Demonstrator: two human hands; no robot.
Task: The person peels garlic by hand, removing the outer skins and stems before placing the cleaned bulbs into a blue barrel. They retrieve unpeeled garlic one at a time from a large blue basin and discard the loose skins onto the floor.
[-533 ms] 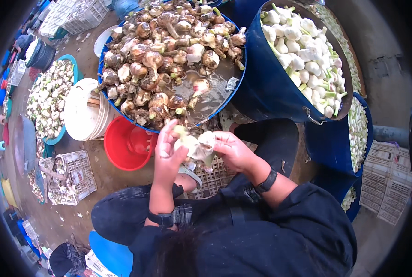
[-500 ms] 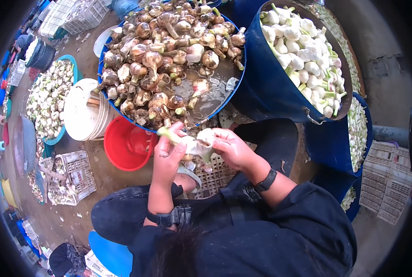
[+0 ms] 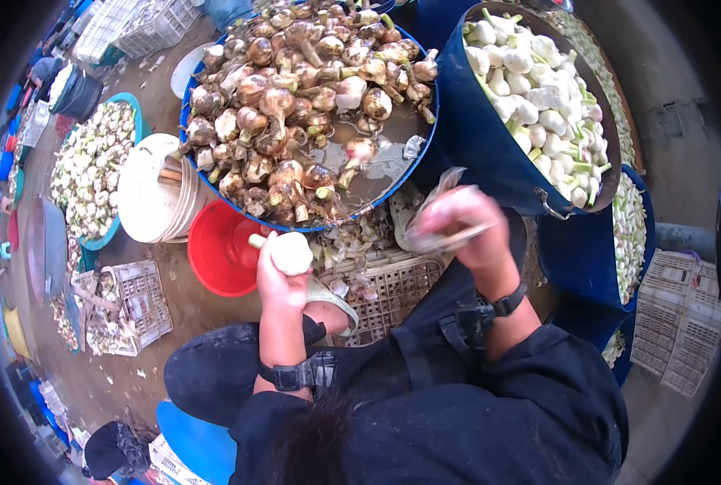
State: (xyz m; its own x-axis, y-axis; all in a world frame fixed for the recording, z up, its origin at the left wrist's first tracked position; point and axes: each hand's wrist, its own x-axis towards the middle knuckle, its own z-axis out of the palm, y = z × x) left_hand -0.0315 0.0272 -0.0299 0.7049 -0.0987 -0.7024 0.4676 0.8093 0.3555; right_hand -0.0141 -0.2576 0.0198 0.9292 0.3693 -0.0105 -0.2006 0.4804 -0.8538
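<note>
My left hand (image 3: 278, 286) is closed round a smooth white garlic bulb (image 3: 292, 254), whose green stem stub points up and left. Off to the right, my right hand (image 3: 477, 222) is smeared by motion. Thin, pale garlic skin (image 3: 439, 187) trails from its fingers, above my right thigh. Ahead of both hands stands a large blue-rimmed tub (image 3: 384, 187) heaped with brown, unpeeled garlic bulbs (image 3: 275, 103), with murky water showing at its near right. Between my legs, loose peelings (image 3: 356, 241) lie on and around an upturned-looking plastic crate (image 3: 388, 293).
A red basin (image 3: 211, 263) and white buckets (image 3: 146, 190) stand left of the tub. At the right, a tilted blue drum (image 3: 489, 158) holds white bulbs (image 3: 542, 105). Crates (image 3: 146, 299), a teal tub (image 3: 138, 121) of garlic and another person (image 3: 118, 449) are farther left.
My hands have parted. The left keeps the bulb, now bare and white, and has shifted slightly left and down; the right has swung rightward with the stripped skin.
</note>
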